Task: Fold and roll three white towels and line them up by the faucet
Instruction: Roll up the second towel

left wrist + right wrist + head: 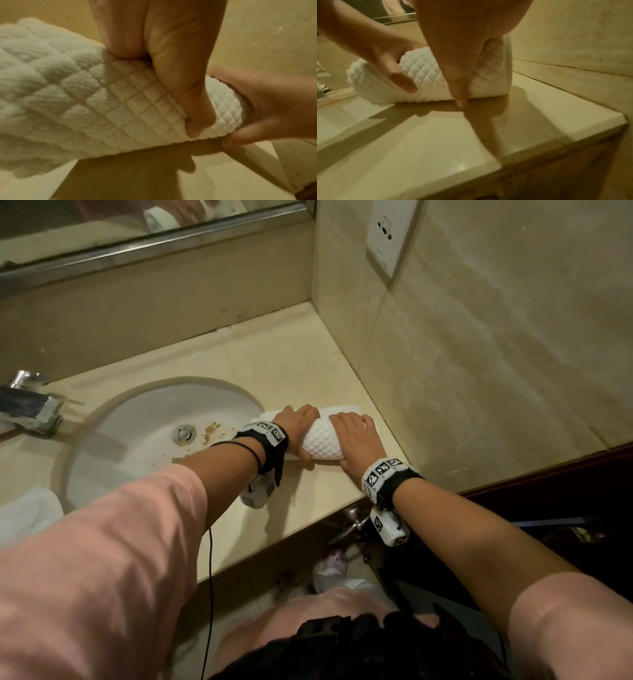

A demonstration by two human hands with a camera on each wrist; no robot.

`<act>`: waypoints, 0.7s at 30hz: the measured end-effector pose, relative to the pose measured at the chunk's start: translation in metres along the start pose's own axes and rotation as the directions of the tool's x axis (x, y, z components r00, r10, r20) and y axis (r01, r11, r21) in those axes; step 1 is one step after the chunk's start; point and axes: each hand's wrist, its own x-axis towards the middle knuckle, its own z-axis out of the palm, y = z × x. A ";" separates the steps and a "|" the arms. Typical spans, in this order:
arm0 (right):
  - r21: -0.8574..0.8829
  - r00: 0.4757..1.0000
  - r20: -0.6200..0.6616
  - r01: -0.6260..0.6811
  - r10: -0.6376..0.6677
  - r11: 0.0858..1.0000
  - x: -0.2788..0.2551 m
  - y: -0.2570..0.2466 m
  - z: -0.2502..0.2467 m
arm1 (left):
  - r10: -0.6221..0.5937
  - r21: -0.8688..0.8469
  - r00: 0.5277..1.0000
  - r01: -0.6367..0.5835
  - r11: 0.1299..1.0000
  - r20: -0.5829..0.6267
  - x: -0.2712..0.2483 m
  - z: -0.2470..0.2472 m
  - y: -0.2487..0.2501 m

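Note:
A white quilted towel lies rolled into a cylinder on the beige counter, right of the sink. My left hand grips the roll's left part, fingers over the top and thumb on the near side. My right hand holds the right part, thumb running down the near face to the counter. In the left wrist view the towel fills the left. The right wrist view shows the towel with my left hand wrapped over it. The faucet stands far left.
Another white towel lies at the lower left by the sink rim. A tiled wall with a socket closes the counter's right side just beyond the roll. A mirror runs along the back. The counter's front edge is near my wrists.

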 end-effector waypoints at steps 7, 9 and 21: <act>-0.079 0.982 0.178 -0.054 0.067 0.995 0.024 -0.001 -0.011 | 0.019 -0.063 0.999 -0.016 0.998 0.039 0.010 -0.008 -0.008; -0.082 0.975 0.211 -0.051 0.068 0.995 0.031 0.002 -0.012 | 0.023 -0.074 0.999 -0.020 0.997 0.046 0.010 -0.010 -0.007; -0.021 0.869 0.493 -0.039 0.045 0.999 0.074 0.015 -0.037 | -0.002 0.093 0.975 0.023 0.995 -0.220 -0.012 0.005 0.006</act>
